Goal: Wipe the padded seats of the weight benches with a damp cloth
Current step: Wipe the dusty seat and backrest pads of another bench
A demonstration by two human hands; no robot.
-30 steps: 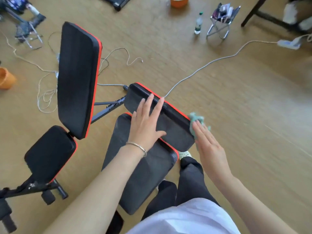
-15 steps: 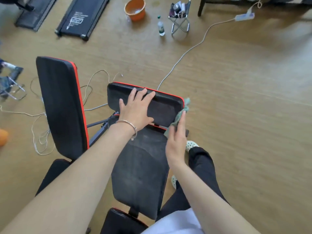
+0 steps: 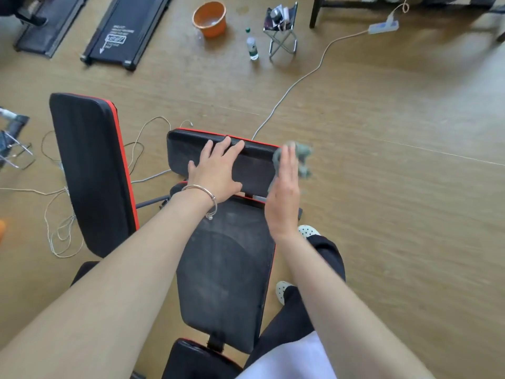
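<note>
Over wooden floor (image 3: 382, 187), a black red-edged padded seat (image 3: 254, 165) is pressed by the flat left hand (image 3: 218, 173), a crumpled grey-green cloth (image 3: 303, 157) by the straight-fingered right hand (image 3: 282, 195).

No wording can be read. The black treadmill (image 3: 124, 28) on the floor carries a white printed mark (image 3: 116, 38) with lines of lettering, too small and blurred to make out. The green label on the plastic bottle (image 3: 252, 49) is likewise illegible.

Two benches (image 3: 224, 269) (image 3: 87, 170), two treadmills (image 3: 125, 31) (image 3: 41, 26), one cloth (image 3: 303, 157), one bucket (image 3: 216, 26)
</note>
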